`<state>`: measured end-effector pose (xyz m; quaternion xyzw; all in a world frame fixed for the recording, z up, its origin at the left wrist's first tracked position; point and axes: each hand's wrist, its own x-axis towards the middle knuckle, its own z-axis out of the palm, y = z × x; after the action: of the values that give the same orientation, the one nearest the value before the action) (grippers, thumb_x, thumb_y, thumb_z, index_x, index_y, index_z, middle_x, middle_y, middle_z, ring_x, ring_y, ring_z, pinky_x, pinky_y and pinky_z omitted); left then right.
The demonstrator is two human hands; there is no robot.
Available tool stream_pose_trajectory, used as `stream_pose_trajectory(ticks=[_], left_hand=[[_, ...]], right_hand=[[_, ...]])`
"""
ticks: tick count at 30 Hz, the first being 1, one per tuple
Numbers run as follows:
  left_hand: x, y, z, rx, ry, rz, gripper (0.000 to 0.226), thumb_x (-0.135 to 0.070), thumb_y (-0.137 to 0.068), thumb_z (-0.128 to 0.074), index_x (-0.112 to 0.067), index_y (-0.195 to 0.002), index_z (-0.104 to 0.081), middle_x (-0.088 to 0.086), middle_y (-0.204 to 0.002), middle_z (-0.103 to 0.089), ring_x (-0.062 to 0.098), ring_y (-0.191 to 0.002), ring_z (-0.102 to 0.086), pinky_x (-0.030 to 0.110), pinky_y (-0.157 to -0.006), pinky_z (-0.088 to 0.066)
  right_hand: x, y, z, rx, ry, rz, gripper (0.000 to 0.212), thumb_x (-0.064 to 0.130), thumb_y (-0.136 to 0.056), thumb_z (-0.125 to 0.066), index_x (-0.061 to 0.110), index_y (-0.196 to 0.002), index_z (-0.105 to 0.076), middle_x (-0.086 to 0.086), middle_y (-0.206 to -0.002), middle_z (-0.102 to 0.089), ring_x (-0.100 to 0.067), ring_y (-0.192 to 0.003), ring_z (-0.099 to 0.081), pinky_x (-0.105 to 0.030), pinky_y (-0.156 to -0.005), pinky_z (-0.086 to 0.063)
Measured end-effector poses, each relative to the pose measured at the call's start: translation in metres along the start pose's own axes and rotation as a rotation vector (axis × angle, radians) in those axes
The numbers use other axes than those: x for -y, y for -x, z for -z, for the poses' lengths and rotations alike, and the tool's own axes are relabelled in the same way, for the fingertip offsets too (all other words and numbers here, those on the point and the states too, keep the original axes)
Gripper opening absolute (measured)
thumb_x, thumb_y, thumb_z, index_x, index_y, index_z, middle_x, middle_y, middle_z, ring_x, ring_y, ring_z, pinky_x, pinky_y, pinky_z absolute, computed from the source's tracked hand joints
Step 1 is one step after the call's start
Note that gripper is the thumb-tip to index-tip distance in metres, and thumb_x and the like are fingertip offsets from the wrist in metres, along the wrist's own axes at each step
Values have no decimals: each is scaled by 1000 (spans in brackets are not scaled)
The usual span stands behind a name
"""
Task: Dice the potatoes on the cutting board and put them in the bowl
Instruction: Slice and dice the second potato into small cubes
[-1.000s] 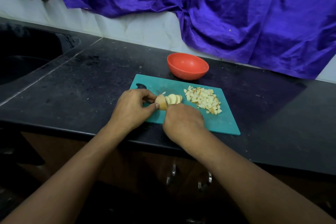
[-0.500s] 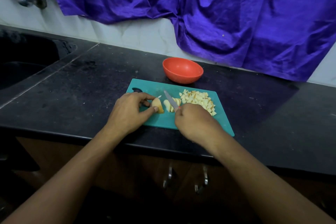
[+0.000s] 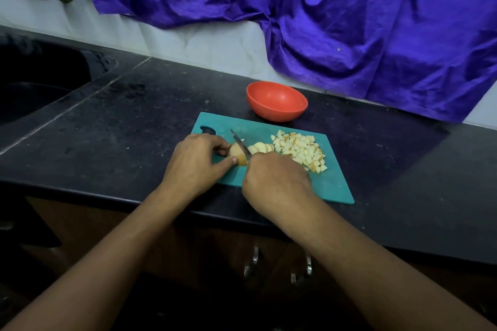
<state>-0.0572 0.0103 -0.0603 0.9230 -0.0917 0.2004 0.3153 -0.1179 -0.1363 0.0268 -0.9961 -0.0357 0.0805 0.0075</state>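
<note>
1. A dark counter (image 3: 129, 121) fills mid-frame, with a purple cloth (image 3: 349, 21) draped along the top.
2. At centre, the left hand (image 3: 193, 161) pinches the uncut potato end (image 3: 238, 155) between thumb and curled fingers. The right hand (image 3: 277, 177) is closed round the knife (image 3: 240, 143), blade against that piece.
3. Slices (image 3: 262, 147) lie just right of the blade, with the diced pile (image 3: 301, 149) beyond, all on the teal cutting board (image 3: 330, 187).
4. The red bowl (image 3: 277, 102), above the board, looks empty.
5. Slicing is in hand; next probably a straight downward press, left fingertips kept back.
</note>
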Motion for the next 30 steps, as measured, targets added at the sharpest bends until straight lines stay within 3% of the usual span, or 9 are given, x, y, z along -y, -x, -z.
stream_pose_trajectory(ticks=[17, 26, 30], left_hand=[[-8, 5, 7, 15, 15, 11, 28, -42, -83, -79, -32, -109, -78, -19, -96, -74, 3, -97, -63, 39, -90, -56], [-12, 4, 8, 16, 7, 28, 28, -41, -85, -77, -28, -110, -78, -17, -95, -74, 1, -92, -64, 34, -88, -56], [-12, 4, 8, 16, 8, 24, 28, -41, -85, -76, -28, -110, -78, -16, -97, -75, 2, -94, -65, 34, -89, -56]], right_hand=[[-7, -10, -20, 12, 32, 73, 29, 23, -103, -49, 13, -127, -61, -8, -123, -63, -27, -109, -62, -38, -74, -41], [-33, -4, -22, 75, -156, 16, 28, 35, -105, -43, 18, -110, -63, 1, -94, -60, -21, -92, -63, -39, -78, -53], [-39, -9, -16, 120, -362, -43, 37, 41, -108, -38, 16, -104, -65, -2, -87, -64, -16, -75, -64, -32, -60, -46]])
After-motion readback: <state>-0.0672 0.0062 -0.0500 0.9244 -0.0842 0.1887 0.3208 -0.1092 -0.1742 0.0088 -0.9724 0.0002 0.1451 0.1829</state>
